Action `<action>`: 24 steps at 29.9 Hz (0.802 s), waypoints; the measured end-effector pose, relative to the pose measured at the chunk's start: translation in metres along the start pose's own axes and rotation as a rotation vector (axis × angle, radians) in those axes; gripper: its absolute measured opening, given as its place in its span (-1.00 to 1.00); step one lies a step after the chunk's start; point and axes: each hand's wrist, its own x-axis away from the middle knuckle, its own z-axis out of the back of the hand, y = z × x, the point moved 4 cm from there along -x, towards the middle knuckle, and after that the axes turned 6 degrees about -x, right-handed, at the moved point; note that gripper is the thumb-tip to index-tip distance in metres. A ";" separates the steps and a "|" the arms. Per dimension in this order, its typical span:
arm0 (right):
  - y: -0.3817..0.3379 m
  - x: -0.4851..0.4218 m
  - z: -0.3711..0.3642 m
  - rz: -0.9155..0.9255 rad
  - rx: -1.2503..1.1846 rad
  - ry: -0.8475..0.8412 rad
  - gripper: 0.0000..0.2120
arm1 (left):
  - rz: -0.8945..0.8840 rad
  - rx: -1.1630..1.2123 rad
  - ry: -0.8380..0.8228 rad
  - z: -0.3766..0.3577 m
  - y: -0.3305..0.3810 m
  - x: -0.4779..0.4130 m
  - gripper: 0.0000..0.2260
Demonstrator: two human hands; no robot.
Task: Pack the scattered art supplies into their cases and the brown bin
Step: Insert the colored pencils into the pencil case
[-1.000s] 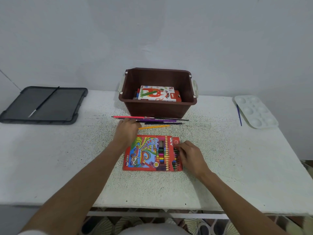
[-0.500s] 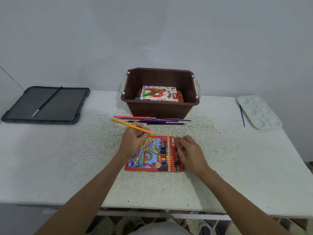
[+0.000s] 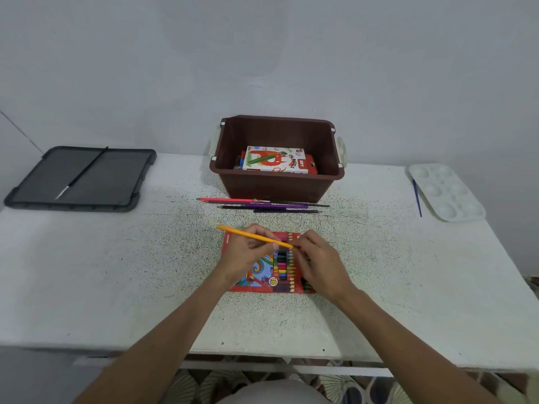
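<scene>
**Holding an orange pencil over the open pencil case**

Looking down from the head camera, I record both hands above the red pencil case [image 3: 256, 279], which lies flat on the speckled white table [image 3: 116, 272] near its front edge. The left hand [image 3: 248, 253] has its fingers closed around an orange pencil [image 3: 250, 236] — the shaft runs from upper left, clear of the case, down to the right, where its end meets the fingertips of the right hand [image 3: 318, 262]. The right hand is curled over the right part of the case; I cannot tell whether it actually pinches the pencil's end or only touches it. Between the two hands I see a row of coloured pencils sitting in the case window.

Beyond the case, just in front of the brown bin [image 3: 277, 185], a loose bundle of pencils and brushes [image 3: 262, 204] lies roughly parallel to the bin's front wall — pink, purple and dark shafts, touching or nearly so. The bin stands upright at the back of the table and holds a box of oil pastels [image 3: 274, 158], lying flat.

At far left a dark grey tray [image 3: 122, 185] carries one black brush [image 3: 81, 173] laid diagonally. At far right a white paint palette [image 3: 449, 193] rests near the table edge, with a blue brush [image 3: 417, 196] just beside its left side.
</scene>
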 end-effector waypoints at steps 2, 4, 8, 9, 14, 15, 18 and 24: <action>0.012 0.004 0.007 -0.009 0.031 -0.001 -0.84 | 0.020 0.014 0.028 0.005 -0.001 0.002 -0.86; 0.031 0.010 0.019 -0.034 0.072 0.007 -0.82 | 0.027 -0.089 0.087 0.015 -0.004 0.003 -0.84; 0.077 0.028 0.056 -0.132 0.236 0.023 -0.91 | -0.158 -0.736 0.226 0.039 -0.019 0.010 -0.83; 0.087 0.033 0.066 -0.150 0.281 0.021 -0.92 | -0.227 -0.845 0.242 0.044 -0.025 0.013 -0.81; 0.117 0.049 0.112 -0.191 0.464 0.021 -0.91 | -0.261 -0.966 0.309 0.062 -0.052 0.026 -0.67; 0.119 0.050 0.115 -0.198 0.484 0.015 -0.90 | -0.254 -0.973 0.314 0.063 -0.054 0.026 -0.66; 0.119 0.048 0.112 -0.193 0.492 -0.004 -0.90 | -0.249 -0.993 0.299 0.061 -0.054 0.026 -0.59; 0.077 0.031 0.067 -0.093 0.398 -0.055 -0.89 | -0.250 -0.998 0.305 0.057 -0.051 0.029 -0.54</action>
